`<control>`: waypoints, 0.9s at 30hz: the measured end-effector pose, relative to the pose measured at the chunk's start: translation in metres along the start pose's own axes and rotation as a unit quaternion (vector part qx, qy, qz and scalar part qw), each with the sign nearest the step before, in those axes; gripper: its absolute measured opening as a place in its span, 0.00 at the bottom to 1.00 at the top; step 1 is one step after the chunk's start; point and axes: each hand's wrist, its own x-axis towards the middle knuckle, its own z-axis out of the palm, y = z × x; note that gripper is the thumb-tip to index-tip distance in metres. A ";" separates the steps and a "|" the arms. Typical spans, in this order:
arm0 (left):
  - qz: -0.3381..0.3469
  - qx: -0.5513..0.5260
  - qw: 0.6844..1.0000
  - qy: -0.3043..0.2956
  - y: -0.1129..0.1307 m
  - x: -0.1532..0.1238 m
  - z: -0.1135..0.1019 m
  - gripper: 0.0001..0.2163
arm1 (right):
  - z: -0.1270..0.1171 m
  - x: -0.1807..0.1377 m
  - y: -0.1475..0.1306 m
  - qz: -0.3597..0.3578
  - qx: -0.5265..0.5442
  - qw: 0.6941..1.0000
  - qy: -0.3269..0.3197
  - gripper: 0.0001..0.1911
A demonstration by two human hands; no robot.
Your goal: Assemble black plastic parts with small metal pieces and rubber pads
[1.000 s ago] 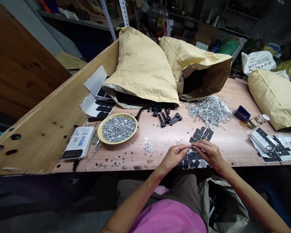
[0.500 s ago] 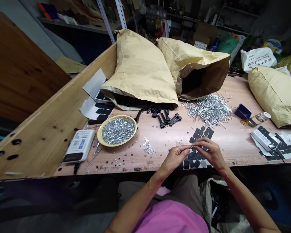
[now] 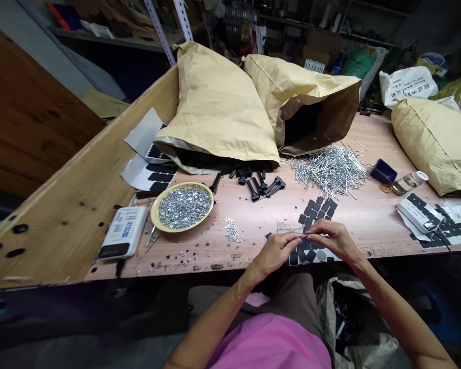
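Yellow bowl (image 3: pixel 176 230) full of metal washers (image 3: pixel 185 207), standing on table (image 3: pixel 253 218). Well right of bowl: left hand (image 3: pixel 274 252) and right hand (image 3: pixel 333 239), fingertips close together, each grip pinching small thin piece (image 3: pixel 305 236), too small to make out. Right of bowl, partly under hands: sheet of black patches (image 3: pixel 318 206). Right of bowl, farther back: heap of metal pins (image 3: pixel 332 170). Nearer bowl, same side: black parts (image 3: pixel 275 187), loose washers (image 3: pixel 232 230). Left of bowl: white box (image 3: pixel 125 231).

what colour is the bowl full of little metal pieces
Pale yellow. The bowl shows best in the head view, on the left part of the table.
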 end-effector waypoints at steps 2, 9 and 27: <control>0.047 0.107 0.993 0.004 -0.005 -0.001 0.001 0.13 | 0.004 -0.002 0.003 0.022 0.021 0.999 0.013 0.16; 0.109 0.243 0.964 0.009 -0.017 0.002 0.000 0.15 | 0.026 -0.007 0.015 0.182 0.187 0.962 0.082 0.18; 0.025 -0.074 0.997 0.015 -0.009 0.012 -0.001 0.14 | 0.028 -0.003 0.013 0.024 0.098 0.988 0.115 0.14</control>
